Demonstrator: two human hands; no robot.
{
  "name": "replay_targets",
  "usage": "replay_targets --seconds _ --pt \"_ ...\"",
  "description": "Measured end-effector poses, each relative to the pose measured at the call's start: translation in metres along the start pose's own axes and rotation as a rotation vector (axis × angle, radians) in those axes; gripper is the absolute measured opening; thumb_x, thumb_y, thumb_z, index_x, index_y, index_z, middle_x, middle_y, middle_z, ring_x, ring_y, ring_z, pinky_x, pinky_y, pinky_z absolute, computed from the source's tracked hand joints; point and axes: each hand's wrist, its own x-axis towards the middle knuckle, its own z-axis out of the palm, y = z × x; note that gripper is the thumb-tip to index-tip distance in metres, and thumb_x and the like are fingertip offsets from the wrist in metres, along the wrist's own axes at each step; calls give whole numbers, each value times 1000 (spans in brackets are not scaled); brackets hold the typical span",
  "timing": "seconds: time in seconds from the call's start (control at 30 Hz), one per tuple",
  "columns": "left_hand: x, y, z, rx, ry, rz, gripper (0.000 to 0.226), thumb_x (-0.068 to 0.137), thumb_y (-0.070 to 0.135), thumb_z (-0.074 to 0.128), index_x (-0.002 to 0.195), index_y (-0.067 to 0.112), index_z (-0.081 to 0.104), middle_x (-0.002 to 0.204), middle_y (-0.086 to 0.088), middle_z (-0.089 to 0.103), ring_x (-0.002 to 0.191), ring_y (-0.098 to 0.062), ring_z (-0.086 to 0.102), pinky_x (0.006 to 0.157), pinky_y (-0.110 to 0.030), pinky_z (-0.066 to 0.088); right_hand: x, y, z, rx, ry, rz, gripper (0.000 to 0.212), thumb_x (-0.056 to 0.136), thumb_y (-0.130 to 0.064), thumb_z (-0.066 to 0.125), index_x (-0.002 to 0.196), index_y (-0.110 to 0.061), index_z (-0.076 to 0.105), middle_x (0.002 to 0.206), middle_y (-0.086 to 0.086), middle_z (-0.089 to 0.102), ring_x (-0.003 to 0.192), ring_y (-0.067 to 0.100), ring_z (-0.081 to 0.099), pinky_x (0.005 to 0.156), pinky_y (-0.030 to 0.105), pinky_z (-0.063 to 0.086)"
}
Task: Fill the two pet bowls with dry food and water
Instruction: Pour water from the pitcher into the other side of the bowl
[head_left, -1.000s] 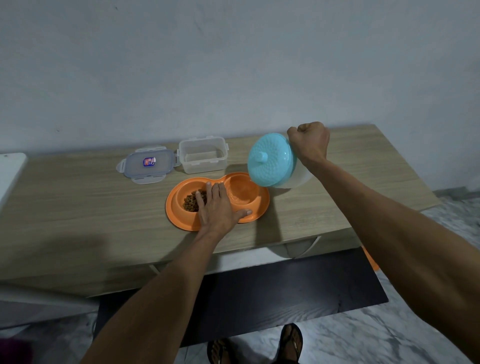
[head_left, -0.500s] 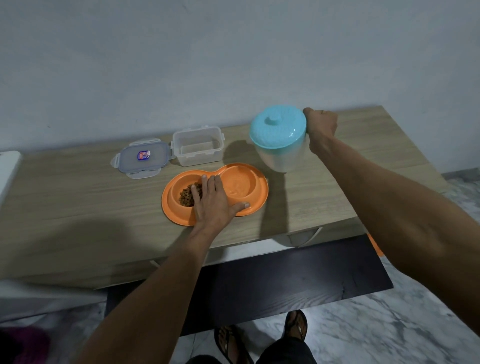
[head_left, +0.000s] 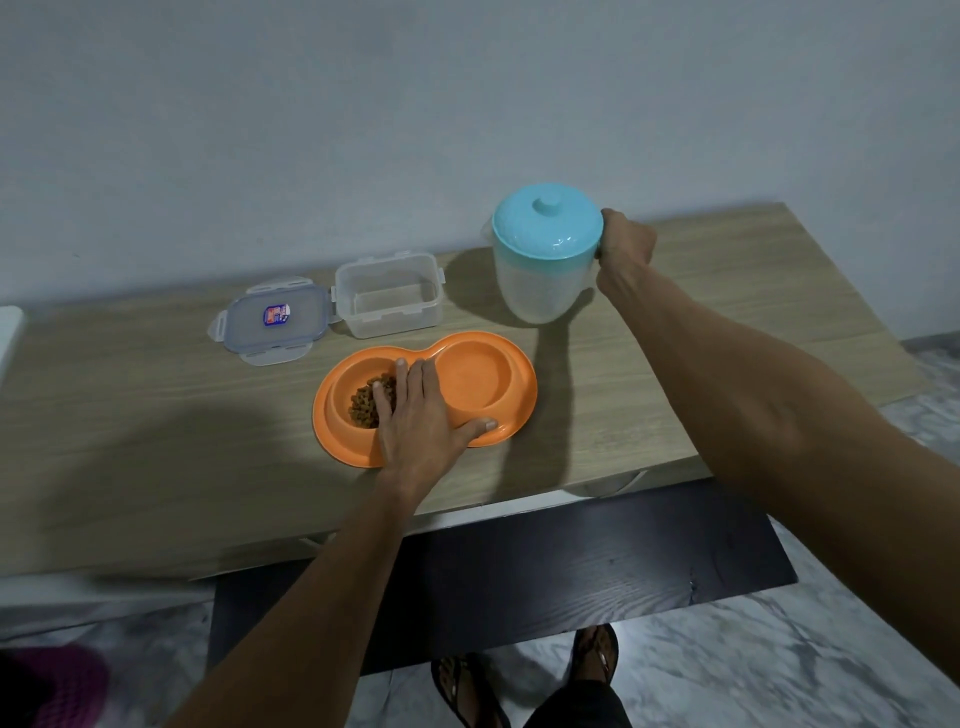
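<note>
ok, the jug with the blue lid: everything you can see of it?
Translucent whitish plastic jug, turquoise domed lid with a knob, lid on. Upright at the back of the table, behind and right of the orange double bowl. The right hand grips its right side; the handle is hidden. Fill level cannot be told.

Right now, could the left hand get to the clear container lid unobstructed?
Probably yes. The left hand rests flat on the orange double bowl, holding nothing; the lid lies on the table beyond it to the left, only the low bowl rim between.
</note>
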Motion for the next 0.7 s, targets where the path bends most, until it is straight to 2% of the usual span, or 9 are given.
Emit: replay_targets --seconds 0.17,0.33,0.4,0.47,0.53,0.6,0.7 --pt "0 0 0 -1 2 -3 114 73 81 49 153 8 14 162 -9 19 153 -28 2 120 -55 -1 4 5 2 30 -2 35 25 69 -9 63 54 -13 44 53 -1 44 45 15 33 41 22 26" --pt "-2 0 -1 -19 -8 -6 114 74 80 50 154 8 13 163 -9 16 153 -28 0 120 -55 -3 0 7 -1 28 0 13 24 72 -14 65 56 -12 47 53 -1 46 46 14 38 47 27 32" --pt "-2 1 -3 -20 -16 -6 115 74 80 51 154 7 12 163 -10 16 153 -28 -1 120 -56 -2 -4 7 -6 12 -11 13 21 74 -25 66 63 -12 53 60 0 53 49 14 47 48 27 39" --pt "0 3 -5 -20 -44 -13 115 73 80 52 154 7 12 163 -9 16 153 -28 -1 119 -59 -1 -6 7 -14 7 11 34 29 75 -42 63 69 -14 59 70 2 61 62 19 58 59 33 49" --pt "1 3 -8 -17 -72 -23 116 72 80 52 154 8 12 163 -8 16 153 -28 -1 118 -63 1 -8 10 -24 0 49 62 38 77 -51 55 75 -14 62 82 5 66 77 26 63 68 36 54" --pt "2 3 -15 -31 -76 -27 115 73 82 49 154 10 13 162 -7 17 153 -28 1 116 -67 1 -20 15 -35 14 67 81 39 83 -48 50 90 -12 63 96 9 66 85 29 63 65 35 57" --pt "2 -3 -29 -111 -11 -61 110 76 82 44 154 12 13 163 -8 16 152 -28 3 114 -67 1 -48 27 -44 -6 76 92 37 90 -39 49 106 -8 62 107 15 61 88 32 60 76 46 61"
